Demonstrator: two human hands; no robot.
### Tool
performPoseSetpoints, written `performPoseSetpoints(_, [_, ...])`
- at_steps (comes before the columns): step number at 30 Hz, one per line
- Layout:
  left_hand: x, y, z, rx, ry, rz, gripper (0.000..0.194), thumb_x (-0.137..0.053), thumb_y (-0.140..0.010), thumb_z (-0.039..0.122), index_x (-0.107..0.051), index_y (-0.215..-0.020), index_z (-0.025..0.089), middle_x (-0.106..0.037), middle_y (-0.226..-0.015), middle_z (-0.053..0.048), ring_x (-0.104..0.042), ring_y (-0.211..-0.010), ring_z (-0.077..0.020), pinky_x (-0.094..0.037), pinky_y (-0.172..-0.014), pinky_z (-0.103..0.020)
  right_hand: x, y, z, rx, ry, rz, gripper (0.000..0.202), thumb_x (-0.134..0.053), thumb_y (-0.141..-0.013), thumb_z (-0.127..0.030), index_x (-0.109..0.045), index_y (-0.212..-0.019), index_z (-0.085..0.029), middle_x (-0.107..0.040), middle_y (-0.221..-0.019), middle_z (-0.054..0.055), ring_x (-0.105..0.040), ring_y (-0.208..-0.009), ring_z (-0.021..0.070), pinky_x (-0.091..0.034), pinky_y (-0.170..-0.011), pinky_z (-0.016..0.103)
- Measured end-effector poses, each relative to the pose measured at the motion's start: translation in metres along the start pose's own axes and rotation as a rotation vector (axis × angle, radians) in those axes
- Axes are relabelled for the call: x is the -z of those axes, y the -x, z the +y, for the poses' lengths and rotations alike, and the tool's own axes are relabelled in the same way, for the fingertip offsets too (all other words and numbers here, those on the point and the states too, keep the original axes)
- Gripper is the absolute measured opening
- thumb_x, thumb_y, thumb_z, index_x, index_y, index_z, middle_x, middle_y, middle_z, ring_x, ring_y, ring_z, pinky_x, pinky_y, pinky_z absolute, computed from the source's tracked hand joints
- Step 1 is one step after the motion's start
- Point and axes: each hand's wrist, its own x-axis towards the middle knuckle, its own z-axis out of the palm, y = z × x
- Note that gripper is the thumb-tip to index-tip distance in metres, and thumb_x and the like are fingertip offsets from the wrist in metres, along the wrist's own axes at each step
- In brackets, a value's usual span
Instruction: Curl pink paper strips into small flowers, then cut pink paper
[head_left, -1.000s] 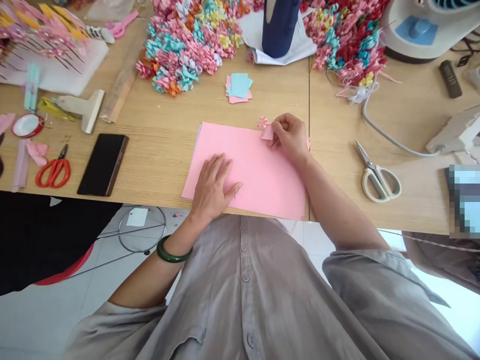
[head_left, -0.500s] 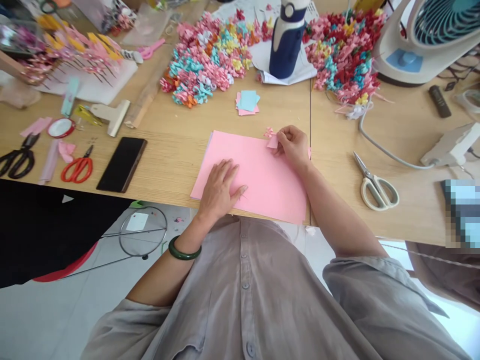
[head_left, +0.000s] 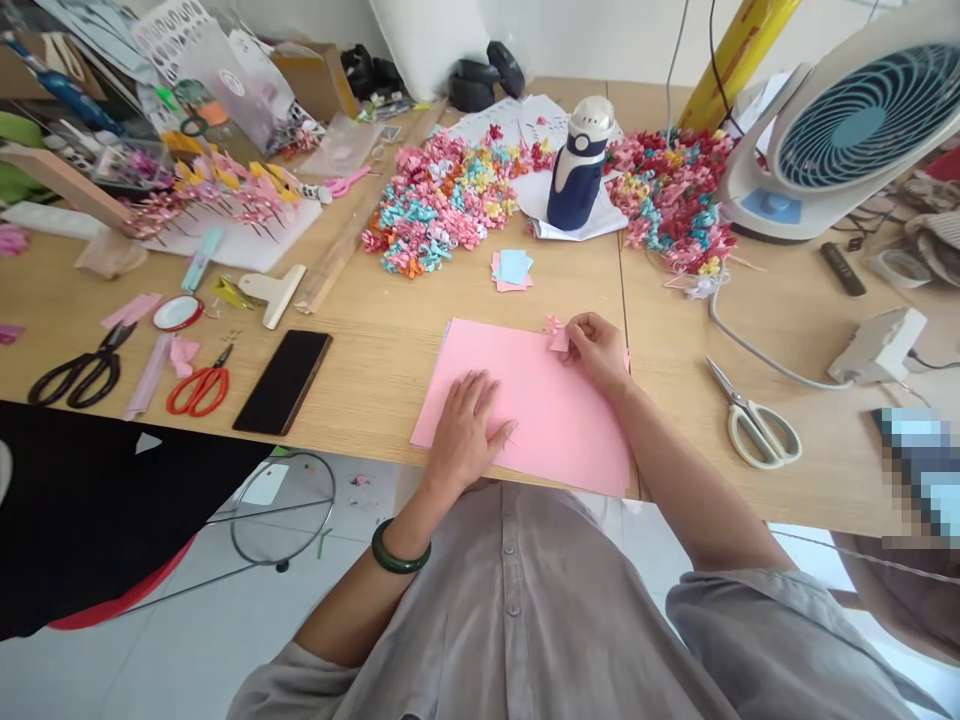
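Observation:
A large pink sheet [head_left: 555, 420] lies at the table's front edge, with other sheet edges peeking out at its left. My left hand [head_left: 466, 425] rests flat on it, fingers spread, holding nothing. At the sheet's upper right corner, my right hand [head_left: 594, 350] pinches a small pink paper piece [head_left: 559, 341]. Small pink curled bits [head_left: 553, 324] lie just beyond that piece. Further back is a little stack of blue and pink paper squares [head_left: 514, 268].
Left of the sheet are a black phone [head_left: 283, 382], red-handled scissors [head_left: 201, 386] and black scissors [head_left: 86, 372]. Cream-handled scissors [head_left: 756, 425] lie at right. Behind stand a blue bottle [head_left: 577, 175], colourful ribbon heaps [head_left: 450, 195] and a fan [head_left: 832, 130].
The camera view has tilted up, so everything appears lower and more of the table's back shows. Both hands keep nearly the same places on the pink sheet.

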Motion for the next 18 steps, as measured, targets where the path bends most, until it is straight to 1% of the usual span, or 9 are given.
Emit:
performPoseSetpoints(4, [0.000,0.000,0.001,0.001,-0.011,0.006,0.062,-0.048,-0.097,0.049,-0.045,-0.144,0.008,-0.043,-0.154,-0.018,-0.034,-0.147,-0.0323,-0.029,-0.124,-0.053,0.000,0.001,-0.003,-0.015,0.013,-0.006,0.025,-0.067,-0.083,-0.042,-0.054,-0.077,-0.022,-0.061,-0.050,-0.006,-0.058,-0.040,0.0100,-0.050,-0.042,0.021])
performPoseSetpoints(8, [0.001,0.000,0.002,0.008,0.016,0.000,0.061,-0.049,-0.097,0.047,-0.043,-0.146,0.011,-0.042,-0.155,-0.017,-0.033,-0.148,-0.0326,-0.030,-0.122,-0.056,0.000,0.001,-0.005,-0.035,0.016,-0.017,0.027,-0.069,-0.082,-0.044,-0.055,-0.077,-0.021,-0.061,-0.049,-0.006,-0.058,-0.040,0.0098,-0.049,-0.042,0.021])
performPoseSetpoints(14, [0.003,0.001,0.004,0.018,0.053,-0.015,0.063,-0.050,-0.096,0.046,-0.039,-0.148,0.012,-0.039,-0.157,-0.018,-0.030,-0.149,-0.0333,-0.029,-0.122,-0.058,-0.002,0.002,-0.007,-0.062,0.016,-0.025,0.026,-0.071,-0.081,-0.041,-0.055,-0.077,-0.021,-0.060,-0.052,-0.005,-0.057,-0.042,0.0096,-0.048,-0.043,0.022])
performPoseSetpoints(18, [0.009,0.000,0.006,0.031,0.086,-0.028,0.065,-0.052,-0.096,0.044,-0.036,-0.150,0.012,-0.038,-0.157,-0.019,-0.029,-0.150,-0.0332,-0.029,-0.122,-0.057,-0.003,0.003,-0.011,-0.080,0.027,-0.013,0.027,-0.074,-0.079,-0.041,-0.056,-0.076,-0.021,-0.060,-0.053,-0.006,-0.057,-0.042,0.0095,-0.048,-0.043,0.022])
